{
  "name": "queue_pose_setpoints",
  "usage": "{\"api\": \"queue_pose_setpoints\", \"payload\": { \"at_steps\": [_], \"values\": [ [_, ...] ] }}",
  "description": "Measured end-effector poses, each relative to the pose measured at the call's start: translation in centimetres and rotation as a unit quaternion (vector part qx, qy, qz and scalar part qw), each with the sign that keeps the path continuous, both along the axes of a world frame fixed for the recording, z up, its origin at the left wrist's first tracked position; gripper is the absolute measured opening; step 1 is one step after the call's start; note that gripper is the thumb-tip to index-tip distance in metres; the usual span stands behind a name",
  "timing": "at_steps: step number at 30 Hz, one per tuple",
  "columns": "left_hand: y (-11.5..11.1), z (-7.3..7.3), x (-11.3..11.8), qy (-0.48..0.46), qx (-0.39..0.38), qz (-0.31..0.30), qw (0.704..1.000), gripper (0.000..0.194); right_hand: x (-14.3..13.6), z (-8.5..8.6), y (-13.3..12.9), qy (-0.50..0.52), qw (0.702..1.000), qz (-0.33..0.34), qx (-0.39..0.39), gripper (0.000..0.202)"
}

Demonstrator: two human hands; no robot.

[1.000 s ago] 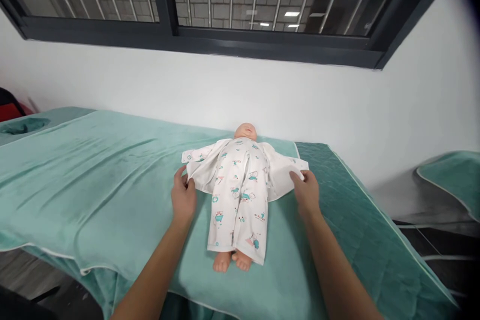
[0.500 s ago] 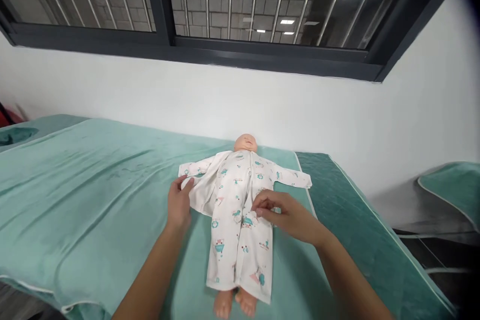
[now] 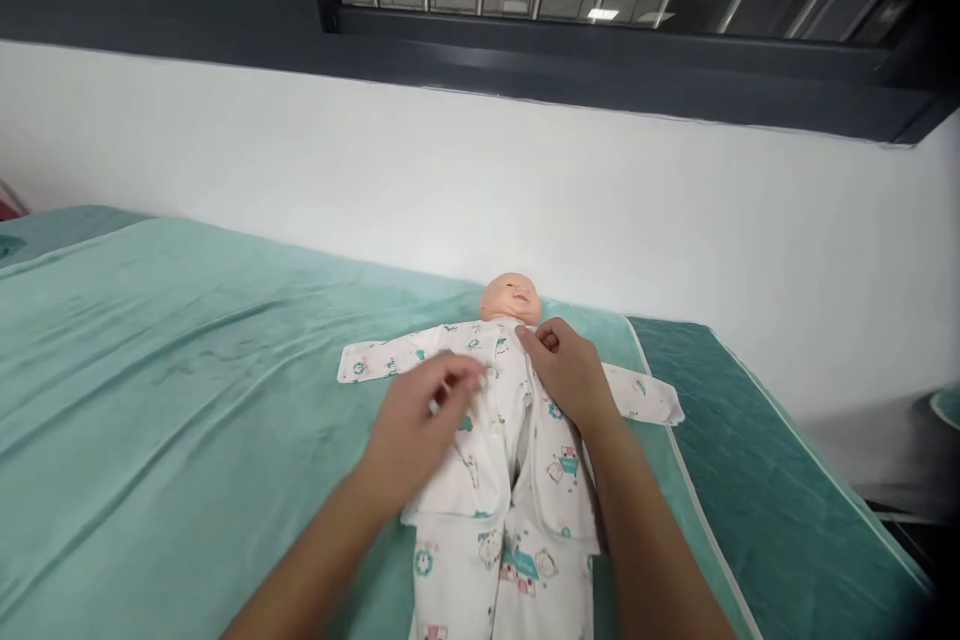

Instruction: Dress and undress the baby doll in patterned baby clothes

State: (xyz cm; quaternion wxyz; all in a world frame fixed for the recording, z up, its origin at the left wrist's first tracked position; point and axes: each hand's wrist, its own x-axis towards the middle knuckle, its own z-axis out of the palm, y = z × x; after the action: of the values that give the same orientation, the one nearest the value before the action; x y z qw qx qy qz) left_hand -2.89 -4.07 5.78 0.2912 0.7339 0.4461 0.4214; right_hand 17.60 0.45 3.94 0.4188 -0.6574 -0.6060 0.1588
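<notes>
A baby doll [image 3: 511,298] lies on its back with its head toward the wall. It wears a white printed baby jacket [image 3: 566,480] with both sleeves stretched out sideways, over matching trousers [image 3: 454,570]. Both front panels now lie over the body, with a narrow gap between their edges. My left hand [image 3: 424,425], slightly blurred, is over the left panel, thumb and fingers curled together near its front edge; what they hold I cannot make out. Just below the doll's chin, my right hand [image 3: 566,370] pinches the right panel's edge. The doll's feet are outside the view.
A light green cloth [image 3: 187,400] with creases covers the surface under the doll. Darker green cloth [image 3: 735,450] lies to the right. Behind stands a white wall [image 3: 375,170] below a dark-framed window [image 3: 465,50] with metal bars.
The left jacket panel, spread outward before, now lies over the doll's chest. My left hand has moved inward, and my right hand up from the trousers to the collar. The view is closer.
</notes>
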Motion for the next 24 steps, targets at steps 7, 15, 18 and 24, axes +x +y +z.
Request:
{"api": "queue_pose_setpoints", "payload": {
  "at_steps": [7,15,18,24],
  "values": [
    [8.6,0.9,4.1,0.100,-0.098,0.030,0.990,0.021,0.7,-0.4,0.3,0.072,0.996,0.011,-0.050,0.031],
    [8.4,1.9,6.0,-0.028,-0.139,0.038,0.989,0.018,1.5,-0.9,0.7,0.205,0.977,0.045,-0.037,0.020],
    [8.1,1.4,7.4,-0.090,-0.136,0.052,0.985,0.019,1.7,-1.1,0.8,0.297,0.951,0.079,-0.037,0.020],
    [8.0,-0.6,7.7,-0.127,-0.141,0.039,0.981,0.023,0.9,-1.3,1.0,0.358,0.930,0.076,-0.034,0.024]
  ]
}}
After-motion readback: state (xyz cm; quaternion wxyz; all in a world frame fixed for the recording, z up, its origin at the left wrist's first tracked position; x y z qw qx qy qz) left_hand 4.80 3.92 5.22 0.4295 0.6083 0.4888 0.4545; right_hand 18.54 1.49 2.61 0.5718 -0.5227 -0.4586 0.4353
